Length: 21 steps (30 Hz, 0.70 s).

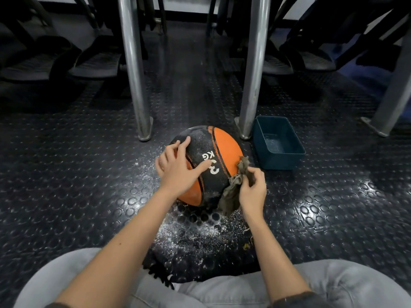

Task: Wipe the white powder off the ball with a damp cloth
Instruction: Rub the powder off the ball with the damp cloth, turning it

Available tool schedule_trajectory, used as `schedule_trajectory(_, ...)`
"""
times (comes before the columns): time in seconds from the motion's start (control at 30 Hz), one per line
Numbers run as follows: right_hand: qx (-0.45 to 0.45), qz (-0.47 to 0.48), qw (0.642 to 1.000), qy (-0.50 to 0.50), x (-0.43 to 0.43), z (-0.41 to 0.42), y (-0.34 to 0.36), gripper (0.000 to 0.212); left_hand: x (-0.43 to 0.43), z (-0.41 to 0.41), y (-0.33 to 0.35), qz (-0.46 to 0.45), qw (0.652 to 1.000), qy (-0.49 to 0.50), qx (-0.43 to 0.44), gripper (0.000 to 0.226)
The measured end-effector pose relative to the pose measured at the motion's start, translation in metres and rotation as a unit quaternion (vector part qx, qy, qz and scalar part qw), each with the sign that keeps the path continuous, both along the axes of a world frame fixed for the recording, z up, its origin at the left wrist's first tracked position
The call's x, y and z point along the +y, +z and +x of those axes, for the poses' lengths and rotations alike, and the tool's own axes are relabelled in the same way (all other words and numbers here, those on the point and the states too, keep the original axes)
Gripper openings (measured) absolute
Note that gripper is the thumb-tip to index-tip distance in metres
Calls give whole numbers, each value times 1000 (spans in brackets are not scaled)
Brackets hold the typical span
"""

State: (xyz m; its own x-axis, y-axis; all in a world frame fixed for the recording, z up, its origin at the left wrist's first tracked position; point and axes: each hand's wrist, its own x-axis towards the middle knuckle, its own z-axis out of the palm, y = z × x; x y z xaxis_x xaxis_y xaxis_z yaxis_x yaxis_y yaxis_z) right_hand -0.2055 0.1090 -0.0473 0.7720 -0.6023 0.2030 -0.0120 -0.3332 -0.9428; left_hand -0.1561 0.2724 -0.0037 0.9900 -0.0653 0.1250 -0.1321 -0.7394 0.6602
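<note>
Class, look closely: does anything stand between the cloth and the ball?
Nothing visible does. The cloth, pinched in the right hand, touches the ball on its right; the left hand rests on its left.

The head-worn camera looks forward and down, close over the ball.

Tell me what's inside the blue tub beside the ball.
The blue tub holds what looks like a shallow layer of water that glints on its bottom; nothing else shows in it. Its near wall hides the nearest strip of the bottom, so anything there cannot be seen.
</note>
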Motion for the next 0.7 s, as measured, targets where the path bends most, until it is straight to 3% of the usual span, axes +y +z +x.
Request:
schedule_trajectory(0.13, 47, 118, 992, -22, -10, 24, 0, 22, 22, 1, -1, 78, 992, -62, -72, 103)
schedule_trajectory(0.2, 59, 134, 989, -36, -8, 25, 2, 25, 20, -1, -9, 76, 986, -111, -96, 105)
schedule_trajectory(0.43, -61, -101, 993, -29, 56, -27, 0, 24, -3, -10, -22, -1, 987, -107, -117, 91)
schedule_trajectory(0.57, -81, -26, 996, -37, 34, -15, 8, 34, -8, -5, -15, -1, 987, -124, -106, 91)
schedule_trajectory(0.63, -57, 20, 997, -52, 19, -1, 9, 32, -13, -3, -12, 5, 986, -124, -109, 89)
schedule_trajectory(0.7, -6, 124, 989, -76, -1, 17, 3, 30, -19, 0, -10, 24, 986, -132, -104, 82)
